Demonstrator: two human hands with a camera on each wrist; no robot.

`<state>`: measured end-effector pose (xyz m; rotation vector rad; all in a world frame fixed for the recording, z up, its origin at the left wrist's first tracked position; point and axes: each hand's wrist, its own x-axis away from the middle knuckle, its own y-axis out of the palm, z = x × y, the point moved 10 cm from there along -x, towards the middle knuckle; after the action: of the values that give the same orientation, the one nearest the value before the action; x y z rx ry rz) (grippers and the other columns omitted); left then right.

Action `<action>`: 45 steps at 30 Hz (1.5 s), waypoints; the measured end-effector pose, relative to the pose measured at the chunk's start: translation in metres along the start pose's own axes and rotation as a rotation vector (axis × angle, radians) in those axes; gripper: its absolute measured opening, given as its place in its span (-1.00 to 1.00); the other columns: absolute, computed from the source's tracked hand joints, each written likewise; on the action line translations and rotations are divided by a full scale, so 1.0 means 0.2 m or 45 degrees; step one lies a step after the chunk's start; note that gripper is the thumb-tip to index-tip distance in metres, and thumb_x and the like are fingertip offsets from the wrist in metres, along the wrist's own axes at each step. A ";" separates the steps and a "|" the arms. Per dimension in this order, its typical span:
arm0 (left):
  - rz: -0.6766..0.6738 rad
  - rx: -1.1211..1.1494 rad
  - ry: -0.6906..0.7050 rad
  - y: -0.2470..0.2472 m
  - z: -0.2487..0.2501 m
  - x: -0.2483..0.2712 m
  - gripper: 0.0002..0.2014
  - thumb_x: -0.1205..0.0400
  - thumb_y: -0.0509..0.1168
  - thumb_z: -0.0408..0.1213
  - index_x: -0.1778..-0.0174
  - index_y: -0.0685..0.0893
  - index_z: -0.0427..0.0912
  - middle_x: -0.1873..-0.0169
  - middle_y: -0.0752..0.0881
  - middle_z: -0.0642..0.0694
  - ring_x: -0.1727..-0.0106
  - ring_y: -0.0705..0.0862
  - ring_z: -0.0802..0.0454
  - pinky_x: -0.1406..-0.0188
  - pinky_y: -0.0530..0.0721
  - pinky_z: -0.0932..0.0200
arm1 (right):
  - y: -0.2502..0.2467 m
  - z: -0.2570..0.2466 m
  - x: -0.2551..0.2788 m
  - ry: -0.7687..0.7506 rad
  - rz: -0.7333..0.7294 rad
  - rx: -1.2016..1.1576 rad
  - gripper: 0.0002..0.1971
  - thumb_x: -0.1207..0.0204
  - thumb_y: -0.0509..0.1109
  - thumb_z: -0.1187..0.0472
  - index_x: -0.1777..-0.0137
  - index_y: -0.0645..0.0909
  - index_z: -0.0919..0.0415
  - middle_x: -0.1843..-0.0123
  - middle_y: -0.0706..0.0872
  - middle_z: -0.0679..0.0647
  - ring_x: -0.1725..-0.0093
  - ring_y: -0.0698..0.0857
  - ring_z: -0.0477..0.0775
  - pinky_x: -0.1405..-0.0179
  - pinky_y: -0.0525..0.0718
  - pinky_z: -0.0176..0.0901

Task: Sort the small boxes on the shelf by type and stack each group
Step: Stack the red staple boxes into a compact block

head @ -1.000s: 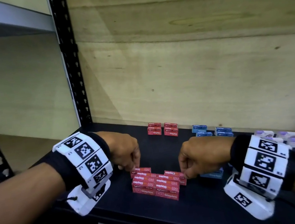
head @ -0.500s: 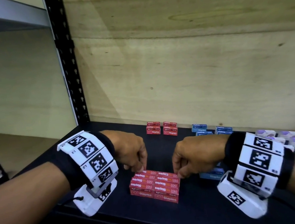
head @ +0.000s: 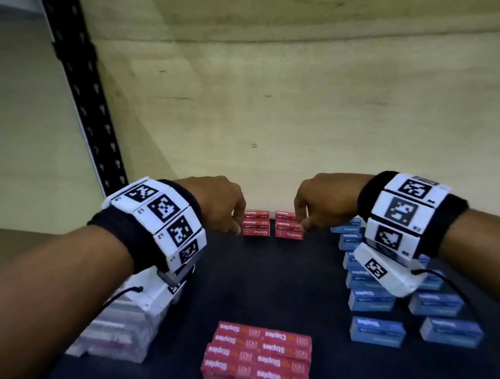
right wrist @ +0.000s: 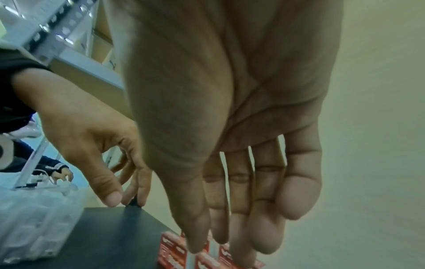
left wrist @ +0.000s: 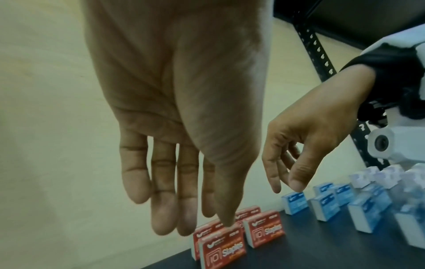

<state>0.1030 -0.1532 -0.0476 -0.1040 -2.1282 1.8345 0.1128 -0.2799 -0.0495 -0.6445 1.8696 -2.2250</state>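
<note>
Two short stacks of red staple boxes stand at the back of the black shelf [head: 253,282], a left stack [head: 256,224] and a right stack [head: 288,227]. My left hand [head: 237,228] is at the left stack's outer side, fingers straight and hanging down over the red boxes [left wrist: 222,243]. My right hand [head: 304,226] is at the right stack's outer side, its fingers [right wrist: 239,236] also straight above the red boxes [right wrist: 174,253]. Neither hand holds a box. A flat block of red boxes [head: 258,359] lies near the front edge.
Blue boxes [head: 377,330] stand in rows along the right side, partly under my right wrist. Clear packs with purple print [head: 119,335] lie at the left under my left wrist. A plywood wall [head: 297,121] closes the back and a black upright [head: 82,99] stands at the left.
Both hands left the front red block and reached to the back of the shelf, one to each small red stack. The head view moved forward and down.
</note>
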 end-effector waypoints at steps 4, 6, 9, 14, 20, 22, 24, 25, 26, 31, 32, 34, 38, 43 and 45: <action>-0.009 -0.051 0.016 0.02 -0.01 -0.16 -0.77 -0.59 0.43 -0.02 -0.14 0.73 0.06 -0.04 0.70 0.05 0.03 0.62 0.05 0.09 0.54 0.14 | 0.04 0.05 -0.14 0.047 -0.022 0.035 -0.75 -0.57 0.48 0.00 -0.13 0.75 0.14 -0.03 0.80 0.05 -0.02 0.76 0.10 -0.01 0.71 -0.04; -0.035 -0.058 0.032 0.04 0.00 -0.22 -0.75 -0.59 0.44 -0.05 -0.16 0.72 0.03 -0.06 0.71 0.03 0.02 0.62 0.04 0.07 0.55 0.14 | 0.06 0.06 -0.18 0.053 -0.036 0.064 -0.73 -0.56 0.50 0.01 -0.14 0.74 0.15 -0.04 0.79 0.06 -0.02 0.76 0.11 0.03 0.71 -0.06; -0.075 -0.073 0.039 0.07 0.02 -0.30 -0.71 -0.58 0.46 -0.06 -0.20 0.71 0.00 0.02 0.68 0.05 0.03 0.61 0.04 0.07 0.54 0.13 | 0.10 0.06 -0.24 0.047 -0.093 0.093 -0.71 -0.54 0.52 0.01 -0.15 0.74 0.17 -0.06 0.79 0.07 -0.03 0.76 0.12 0.00 0.72 -0.06; -0.109 -0.106 0.054 0.10 0.05 -0.36 -0.73 -0.59 0.46 -0.14 -0.19 0.69 -0.03 0.10 0.60 0.03 0.09 0.57 0.02 0.16 0.48 0.16 | 0.13 0.05 -0.27 0.025 -0.128 0.090 -0.71 -0.55 0.53 0.06 -0.16 0.75 0.24 -0.06 0.80 0.10 -0.03 0.77 0.12 0.09 0.67 -0.11; -0.151 -0.147 0.078 0.10 0.09 -0.34 -0.84 -0.61 0.41 -0.33 -0.08 0.74 -0.23 0.13 0.68 -0.09 0.26 0.56 0.01 0.34 0.47 0.20 | 0.11 0.03 -0.25 0.021 -0.100 0.099 -0.76 -0.53 0.54 0.12 -0.11 0.75 0.23 0.00 0.80 0.10 0.07 0.75 0.12 0.18 0.66 -0.13; -0.161 -0.154 0.074 0.09 0.10 -0.31 -0.89 -0.61 0.39 -0.37 -0.02 0.74 -0.26 0.16 0.65 -0.11 0.30 0.53 0.01 0.41 0.43 0.23 | 0.11 0.02 -0.22 0.013 -0.086 0.094 -0.79 -0.52 0.54 0.13 -0.08 0.76 0.21 0.01 0.80 0.09 0.06 0.77 0.11 0.15 0.71 -0.11; -0.179 -0.137 0.096 0.09 0.11 -0.26 -0.84 -0.62 0.38 -0.38 -0.08 0.75 -0.32 0.15 0.65 -0.12 0.27 0.55 0.01 0.42 0.46 0.27 | 0.11 0.00 -0.18 -0.002 -0.081 0.089 -0.82 -0.52 0.53 0.13 -0.05 0.77 0.18 0.01 0.81 0.08 0.04 0.78 0.12 0.10 0.75 -0.08; -0.192 -0.112 0.115 0.09 0.12 -0.23 -0.81 -0.63 0.37 -0.37 -0.12 0.74 -0.34 0.15 0.65 -0.12 0.28 0.55 0.03 0.47 0.47 0.33 | 0.11 -0.01 -0.16 -0.008 -0.083 0.082 -0.83 -0.52 0.52 0.12 -0.05 0.77 0.17 0.01 0.81 0.07 0.04 0.78 0.11 0.08 0.75 -0.08; -0.191 -0.090 0.126 0.08 0.12 -0.20 -0.80 -0.64 0.37 -0.36 -0.16 0.73 -0.33 0.13 0.66 -0.13 0.28 0.55 0.06 0.49 0.47 0.38 | 0.11 -0.03 -0.13 -0.017 -0.084 0.074 -0.83 -0.52 0.51 0.12 -0.05 0.77 0.15 0.01 0.80 0.06 0.03 0.78 0.11 0.05 0.76 -0.07; -0.234 -0.054 0.113 0.10 0.13 -0.03 -0.81 -0.61 0.40 -0.36 -0.12 0.77 -0.10 0.14 0.72 0.07 0.17 0.62 0.15 0.17 0.61 0.25 | 0.12 -0.12 0.05 -0.091 -0.130 -0.035 -0.87 -0.55 0.46 0.17 -0.05 0.79 0.12 0.00 0.81 0.00 0.02 0.75 0.02 -0.02 0.75 -0.10; -0.244 -0.051 0.110 0.11 0.13 0.01 -0.81 -0.61 0.39 -0.36 -0.11 0.76 -0.10 0.21 0.68 0.11 0.19 0.62 0.16 0.21 0.60 0.26 | 0.13 -0.15 0.09 -0.106 -0.141 -0.053 -0.87 -0.55 0.46 0.18 -0.04 0.80 0.11 0.00 0.81 -0.01 0.02 0.75 0.01 -0.04 0.75 -0.09; -0.249 -0.056 0.112 0.13 0.14 0.08 -0.84 -0.61 0.39 -0.34 -0.07 0.75 -0.07 0.31 0.61 0.18 0.28 0.58 0.22 0.35 0.51 0.32 | 0.15 -0.19 0.16 -0.135 -0.163 -0.069 -0.86 -0.55 0.45 0.20 -0.03 0.81 0.11 0.00 0.82 -0.01 0.02 0.75 -0.01 -0.04 0.75 -0.10; -0.302 -0.027 0.109 0.19 0.13 0.22 -0.84 -0.59 0.41 -0.34 -0.05 0.79 -0.09 0.29 0.67 0.16 0.33 0.57 0.27 0.40 0.48 0.34 | 0.18 -0.28 0.28 -0.189 -0.194 -0.048 -0.84 -0.56 0.44 0.20 -0.06 0.82 0.14 -0.02 0.84 -0.02 -0.01 0.76 0.00 -0.05 0.74 -0.12; -0.329 0.024 0.094 0.24 0.13 0.35 -0.84 -0.59 0.42 -0.28 -0.06 0.80 -0.07 0.24 0.74 0.09 0.30 0.64 0.21 0.39 0.52 0.37 | 0.23 -0.32 0.38 -0.200 -0.207 -0.069 -0.87 -0.52 0.47 0.16 0.01 0.83 0.09 0.07 0.85 -0.07 0.03 0.79 -0.03 -0.06 0.77 -0.12; -0.328 0.058 0.085 0.26 0.12 0.39 -0.85 -0.59 0.43 -0.25 -0.06 0.80 -0.06 0.33 0.71 0.13 0.36 0.62 0.23 0.42 0.52 0.38 | 0.23 -0.33 0.41 -0.200 -0.203 -0.087 -0.88 -0.51 0.48 0.16 0.03 0.84 0.07 0.08 0.85 -0.11 0.07 0.78 -0.08 -0.03 0.76 -0.16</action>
<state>0.0140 -0.1468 -0.0858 0.1135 -1.9512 1.7030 0.0041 -0.2628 -0.0845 -0.9824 1.8823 -2.1378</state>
